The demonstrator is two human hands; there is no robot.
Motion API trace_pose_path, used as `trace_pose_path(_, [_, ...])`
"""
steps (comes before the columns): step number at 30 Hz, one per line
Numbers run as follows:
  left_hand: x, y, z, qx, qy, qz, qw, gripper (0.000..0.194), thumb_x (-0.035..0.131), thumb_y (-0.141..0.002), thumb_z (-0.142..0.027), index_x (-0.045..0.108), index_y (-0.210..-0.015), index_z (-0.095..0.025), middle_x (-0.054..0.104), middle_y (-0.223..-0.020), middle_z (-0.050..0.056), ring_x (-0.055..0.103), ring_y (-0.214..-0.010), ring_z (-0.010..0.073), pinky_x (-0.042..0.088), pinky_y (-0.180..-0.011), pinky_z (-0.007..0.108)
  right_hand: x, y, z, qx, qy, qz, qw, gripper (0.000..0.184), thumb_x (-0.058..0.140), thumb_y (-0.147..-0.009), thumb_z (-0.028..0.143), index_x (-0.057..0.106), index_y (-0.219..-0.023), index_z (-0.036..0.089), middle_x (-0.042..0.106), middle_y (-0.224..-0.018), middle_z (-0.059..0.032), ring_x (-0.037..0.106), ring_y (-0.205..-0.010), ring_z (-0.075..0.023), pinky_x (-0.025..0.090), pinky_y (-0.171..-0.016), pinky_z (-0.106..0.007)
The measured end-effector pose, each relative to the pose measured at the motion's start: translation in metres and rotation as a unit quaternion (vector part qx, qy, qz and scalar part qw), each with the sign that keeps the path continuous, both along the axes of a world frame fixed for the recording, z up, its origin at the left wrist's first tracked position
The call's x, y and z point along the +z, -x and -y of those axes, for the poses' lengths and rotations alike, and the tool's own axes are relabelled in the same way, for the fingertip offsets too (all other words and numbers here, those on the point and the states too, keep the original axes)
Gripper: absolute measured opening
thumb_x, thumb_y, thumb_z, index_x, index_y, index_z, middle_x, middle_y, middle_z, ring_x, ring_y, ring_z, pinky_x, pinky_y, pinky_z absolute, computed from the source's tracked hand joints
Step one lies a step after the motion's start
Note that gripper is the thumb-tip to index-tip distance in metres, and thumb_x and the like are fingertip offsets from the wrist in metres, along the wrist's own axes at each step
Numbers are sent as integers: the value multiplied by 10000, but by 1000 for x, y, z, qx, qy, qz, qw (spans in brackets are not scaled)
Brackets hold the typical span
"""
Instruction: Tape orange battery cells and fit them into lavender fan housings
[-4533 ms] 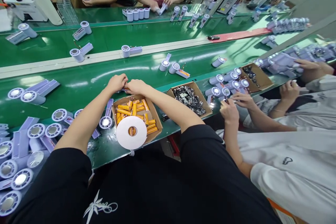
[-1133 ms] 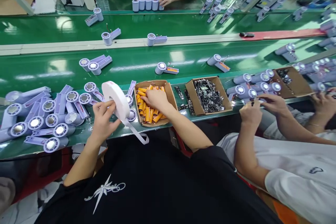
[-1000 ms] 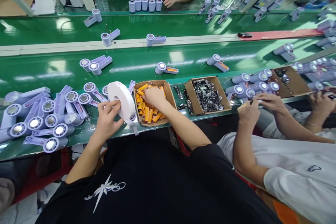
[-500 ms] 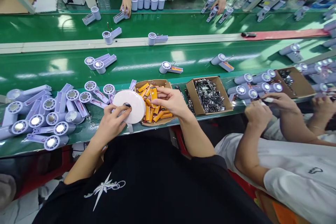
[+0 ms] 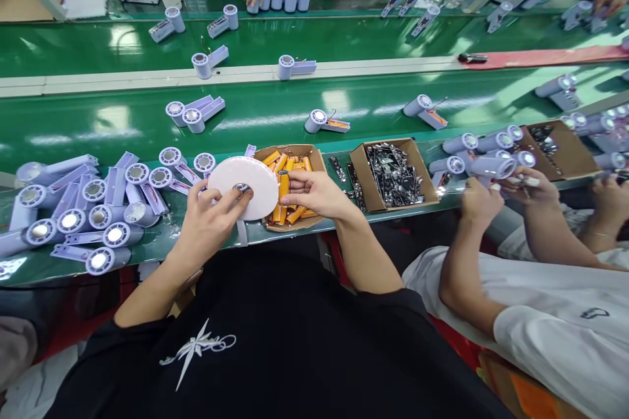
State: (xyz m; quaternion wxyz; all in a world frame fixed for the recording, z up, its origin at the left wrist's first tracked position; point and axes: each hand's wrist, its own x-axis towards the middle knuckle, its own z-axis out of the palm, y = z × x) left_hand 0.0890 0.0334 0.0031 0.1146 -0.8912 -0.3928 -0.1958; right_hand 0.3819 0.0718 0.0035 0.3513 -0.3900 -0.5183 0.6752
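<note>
One white tape roll (image 5: 255, 173) in the left hand (image 5: 211, 217), gripped at the core, with a loose strip (image 5: 242, 232) hanging below. Just beside the roll, one orange cylinder (image 5: 284, 187) pinched between thumb and fingers of the right hand (image 5: 318, 195), over a cardboard box (image 5: 319, 159) of similar pieces. To the right, an open carton (image 5: 360, 177) of dark circuit boards (image 5: 393, 173); to the left, piled lilac housings (image 5: 115, 188), with more on the green conveyor (image 5: 260, 105).

Both forearms angle inward, left hand (image 5: 213, 219) and right hand (image 5: 317, 193) with fingers curled.
</note>
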Motion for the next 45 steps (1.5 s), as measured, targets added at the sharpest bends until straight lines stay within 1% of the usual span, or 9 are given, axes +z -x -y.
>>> trace_pose_path(6, [-3,-23,14,29,-6,16,999,448,771,-962,-221,737,-1404,-286,816,-1138,56,543,-974,289,383,-1181,634,-33,21,26,-314,-3,-74,947,584,1062,-613,411,834,-1109,204,878,-1117,-85,841,-1075,-308,706,-1004,-483])
trace_pose_path(11, [-26,-37,30,21,65,12,998,483,805,-936,-281,732,-1407,-196,793,-1159,127,574,-988,317,368,-1067,635,-57,38,36,-351,44,-96,931,605,1081,-538,371,815,-1057,211,876,-1019,-66,837,-986,-287,716,-924,-442])
trace_pose_path(18, [-24,-39,43,-115,235,-2,965,596,864,-883,-376,707,-1446,-260,766,-1274,121,610,-1131,335,365,-1145,608,-13,-40,-11,-568,-158,-169,790,474,944,-769,567,762,-1126,315,788,-1206,3,779,-1102,-171,694,-912,-292])
trace_pose_path(22, [-10,-43,-38,-147,318,0,937,800,883,-858,-569,633,-1554,-263,667,-1536,152,499,-1436,421,349,-1240,607,3,-60,-29,-507,-222,-96,827,679,870,-853,596,615,-1459,429,702,-1391,-33,744,-1217,-220,688,-968,-387])
trace_pose_path(24, [-7,-44,-101,-175,372,13,912,568,754,-967,-590,729,-1435,-270,728,-1461,115,567,-1389,373,411,-1221,527,-3,-43,-21,-445,-217,-59,867,750,845,-872,616,539,-1534,440,706,-1365,-65,753,-1188,-244,682,-993,-431])
trace_pose_path(30, [-27,-18,-248,234,207,-11,950,516,601,-1043,-399,694,-1439,-81,641,-1526,267,455,-1479,466,324,-1238,637,-40,-21,12,-424,-237,9,874,694,804,-908,625,416,-1465,482,724,-1259,-50,775,-1183,-259,692,-965,-474])
trace_pose_path(34, [-47,-1,-276,185,232,-103,949,420,679,-929,-240,750,-1292,-41,628,-1491,304,441,-1487,446,189,-1293,638,-49,-48,18,-452,-253,39,854,620,777,-947,583,379,-1408,471,746,-1223,-42,796,-1163,-261,700,-953,-516])
trace_pose_path(39, [-58,0,-292,103,284,-96,948,367,758,-740,-192,826,-1095,-129,657,-1477,245,556,-1393,403,387,-1210,495,-39,-65,4,-435,-247,54,864,682,838,-893,573,409,-1404,430,743,-1187,-40,810,-1131,-271,691,-991,-536])
trace_pose_path(45, [-58,-2,-319,87,352,-38,931,263,692,-824,-345,828,-1009,-216,819,-1147,76,696,-1088,258,519,-985,318,-21,-27,-98,-268,-263,37,926,625,931,-797,462,615,-1317,317,800,-1185,-62,817,-1074,-252,666,-1021,-445])
